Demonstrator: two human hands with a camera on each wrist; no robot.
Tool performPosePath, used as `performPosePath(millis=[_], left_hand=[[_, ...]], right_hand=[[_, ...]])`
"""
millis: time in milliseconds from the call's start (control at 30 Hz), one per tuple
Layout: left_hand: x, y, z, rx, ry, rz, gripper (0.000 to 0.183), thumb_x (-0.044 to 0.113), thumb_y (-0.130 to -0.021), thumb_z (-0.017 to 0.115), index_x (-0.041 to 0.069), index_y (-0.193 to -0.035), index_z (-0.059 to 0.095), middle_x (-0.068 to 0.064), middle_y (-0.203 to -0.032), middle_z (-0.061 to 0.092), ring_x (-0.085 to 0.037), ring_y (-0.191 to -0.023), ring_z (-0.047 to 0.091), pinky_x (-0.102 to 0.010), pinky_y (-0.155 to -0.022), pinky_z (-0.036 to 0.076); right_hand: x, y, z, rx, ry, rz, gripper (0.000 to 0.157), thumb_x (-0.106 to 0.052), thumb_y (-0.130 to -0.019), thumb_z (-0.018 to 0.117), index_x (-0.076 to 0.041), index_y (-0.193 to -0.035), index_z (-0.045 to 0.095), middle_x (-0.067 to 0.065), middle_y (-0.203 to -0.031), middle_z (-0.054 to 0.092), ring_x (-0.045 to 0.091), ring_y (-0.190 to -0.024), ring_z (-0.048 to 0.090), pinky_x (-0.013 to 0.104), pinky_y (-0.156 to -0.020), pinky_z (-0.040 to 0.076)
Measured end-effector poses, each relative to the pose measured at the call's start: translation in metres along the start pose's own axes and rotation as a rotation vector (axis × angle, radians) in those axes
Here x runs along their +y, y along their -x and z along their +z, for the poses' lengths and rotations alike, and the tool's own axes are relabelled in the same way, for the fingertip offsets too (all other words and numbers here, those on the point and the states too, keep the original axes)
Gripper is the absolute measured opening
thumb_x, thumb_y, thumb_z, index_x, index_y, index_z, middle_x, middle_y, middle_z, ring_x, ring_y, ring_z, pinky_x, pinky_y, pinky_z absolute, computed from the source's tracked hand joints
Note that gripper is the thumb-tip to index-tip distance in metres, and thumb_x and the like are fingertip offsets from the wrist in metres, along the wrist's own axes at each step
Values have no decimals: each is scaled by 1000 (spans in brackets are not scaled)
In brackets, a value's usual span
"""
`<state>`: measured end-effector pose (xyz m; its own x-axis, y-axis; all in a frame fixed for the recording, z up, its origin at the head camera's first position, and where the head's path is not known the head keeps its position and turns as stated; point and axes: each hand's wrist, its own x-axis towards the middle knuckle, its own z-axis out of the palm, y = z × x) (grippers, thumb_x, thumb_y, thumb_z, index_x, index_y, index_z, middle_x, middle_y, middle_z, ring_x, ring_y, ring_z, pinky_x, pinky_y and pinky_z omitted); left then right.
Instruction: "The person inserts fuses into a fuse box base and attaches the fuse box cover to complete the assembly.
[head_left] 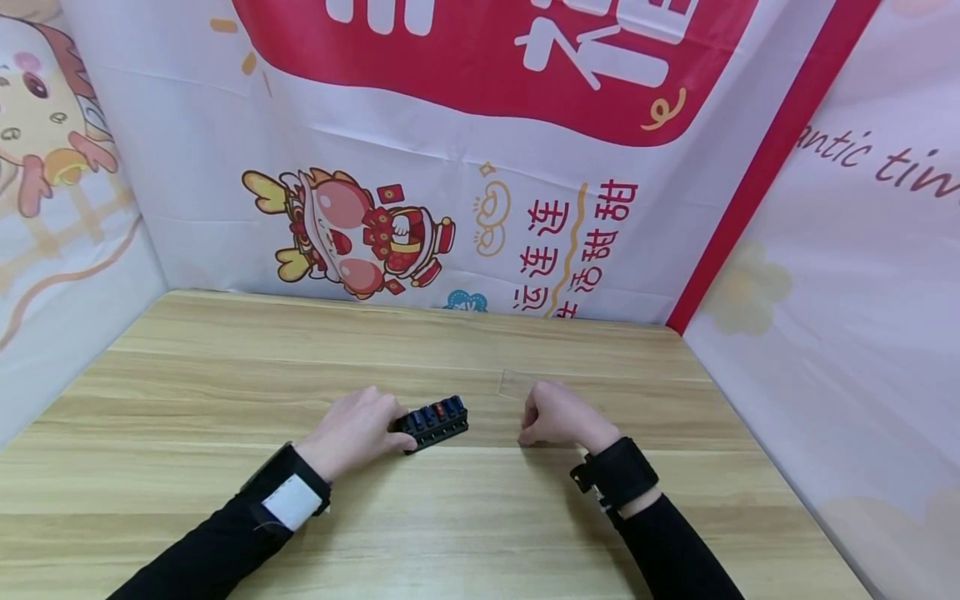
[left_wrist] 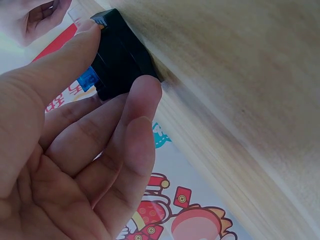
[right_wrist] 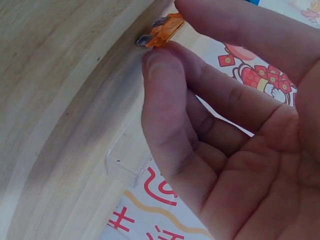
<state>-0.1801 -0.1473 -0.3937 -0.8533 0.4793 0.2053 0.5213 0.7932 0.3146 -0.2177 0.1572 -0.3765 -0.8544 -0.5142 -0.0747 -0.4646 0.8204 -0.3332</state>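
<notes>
A black fuse block (head_left: 435,425) lies at a slant on the table, a row of blue fuses and one red fuse (head_left: 440,410) along its top. My left hand (head_left: 352,435) grips its left end, the thumb on the near side and the fingers on the far side. In the left wrist view, a blue fuse (left_wrist: 88,79) juts from the block's side. To the right of the block, my right hand (head_left: 561,414) pinches an orange blade fuse (right_wrist: 167,31) between thumb and fingertip, its metal prongs pointing outward. The head view hides this fuse behind the fingers.
A clear plastic cover (head_left: 514,383) lies on the wooden table (head_left: 450,533) just beyond my right hand, partly hidden by it. Printed cloth walls (head_left: 465,142) stand along the table's back and sides.
</notes>
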Motion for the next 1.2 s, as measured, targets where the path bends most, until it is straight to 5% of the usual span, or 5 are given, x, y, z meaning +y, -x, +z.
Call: performPosePath(millis=[567, 1200], left_hand=[[0, -1, 0, -8, -3, -7, 21, 36, -77, 77, 16, -80, 70, 14, -61, 50, -5, -51, 43, -23, -47, 34], [0, 0, -1, -7, -16, -5, 23, 38, -78, 76, 16, -81, 70, 13, -61, 49, -4, -51, 43, -23, -47, 34]], right_hand=[[3, -1, -4, -57, -157, 53, 11, -5, -73, 73, -11, -72, 63, -3, -63, 59, 11, -52, 55, 28, -49, 45], [-4, -6, -6, 131, -182, 49, 7, -5, -76, 70, -9, -78, 64, -3, -71, 59, 12, -66, 55, 27, -62, 44]])
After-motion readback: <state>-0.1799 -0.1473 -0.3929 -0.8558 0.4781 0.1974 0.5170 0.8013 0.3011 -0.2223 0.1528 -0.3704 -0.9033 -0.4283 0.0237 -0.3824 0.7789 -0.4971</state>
